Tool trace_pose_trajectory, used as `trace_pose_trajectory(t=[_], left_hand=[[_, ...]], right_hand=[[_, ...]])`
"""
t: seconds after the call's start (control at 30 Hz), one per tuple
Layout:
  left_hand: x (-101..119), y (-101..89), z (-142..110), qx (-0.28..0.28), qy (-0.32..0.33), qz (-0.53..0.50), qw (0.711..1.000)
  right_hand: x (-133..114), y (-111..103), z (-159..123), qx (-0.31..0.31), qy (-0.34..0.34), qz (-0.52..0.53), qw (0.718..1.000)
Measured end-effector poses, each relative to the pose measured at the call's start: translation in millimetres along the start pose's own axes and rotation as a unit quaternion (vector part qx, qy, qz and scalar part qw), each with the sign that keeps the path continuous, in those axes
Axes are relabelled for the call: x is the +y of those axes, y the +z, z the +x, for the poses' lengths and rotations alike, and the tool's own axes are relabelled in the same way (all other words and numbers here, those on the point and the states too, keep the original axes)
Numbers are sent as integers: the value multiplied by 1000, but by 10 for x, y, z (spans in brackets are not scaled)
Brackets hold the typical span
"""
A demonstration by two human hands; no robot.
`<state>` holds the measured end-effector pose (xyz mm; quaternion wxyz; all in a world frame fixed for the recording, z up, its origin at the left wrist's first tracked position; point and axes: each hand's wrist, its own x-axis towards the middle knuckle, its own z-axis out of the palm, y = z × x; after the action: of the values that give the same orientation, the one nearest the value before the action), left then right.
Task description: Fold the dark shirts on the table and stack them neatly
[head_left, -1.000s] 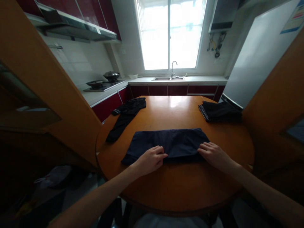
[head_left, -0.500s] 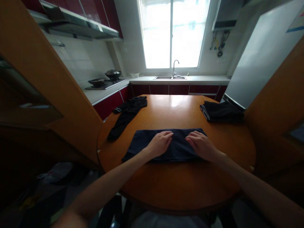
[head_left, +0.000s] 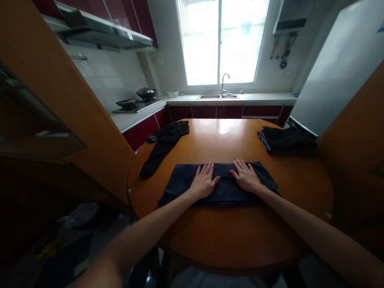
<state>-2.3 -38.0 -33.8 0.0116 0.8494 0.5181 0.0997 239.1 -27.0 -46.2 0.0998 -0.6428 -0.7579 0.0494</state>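
Note:
A folded piece of dark navy cloth (head_left: 223,192), which looks like a garment, lies flat across the near half of the wooden table (head_left: 222,236). My left hand (head_left: 204,180) rests palm down on its middle, fingers stretched toward the far edge and thumb out to the right. To its right, my right hand (head_left: 245,176) lies flat on the same cloth, fingers spread and thumb pointing left. A gap of bare navy fabric shows between the two thumbs. Neither hand grips anything.
A crumpled black garment (head_left: 165,146) lies at the table's far left. On the far right sits a stack of folded black clothes (head_left: 288,141). Beyond the table are a counter with a sink (head_left: 218,96), a stove (head_left: 138,105) with pans, and a fridge (head_left: 336,68).
Both hands have gone from curled fingers to flat, spread palms on the navy cloth. The whole view has shifted slightly.

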Motion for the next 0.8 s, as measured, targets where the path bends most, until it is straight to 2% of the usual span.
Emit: trace_pose_trajectory(t=[0.23,0.33,0.43,0.5,0.57,0.63,0.7,0.8], left_hand=[[-882,-192,-358,-33,-137,48,989],[-1075,-269,-510,-45,-165,40,985],[-1108,-368,-622,-44,-176,33,983],[-1038,-459,-688,-25,-132,20,991],[-891,-561,-760,-16,-39,-23,999],[-690,-655,-846,-43,63,-85,993],[-492,-722,-950,-94,142,-128,977],[-318,-765,-1133,-144,203,-138,959]], right_hand=[[607,-84,-201,-12,92,-25,995],[720,-89,-250,-9,103,-19,994],[713,-131,-305,12,106,-16,994],[629,-186,-367,42,67,-13,997],[481,-256,-469,57,-24,16,998],[289,-325,-617,33,-130,67,989],[100,-375,-810,-12,-209,107,972],[-91,-397,-1139,-50,-256,123,957]])
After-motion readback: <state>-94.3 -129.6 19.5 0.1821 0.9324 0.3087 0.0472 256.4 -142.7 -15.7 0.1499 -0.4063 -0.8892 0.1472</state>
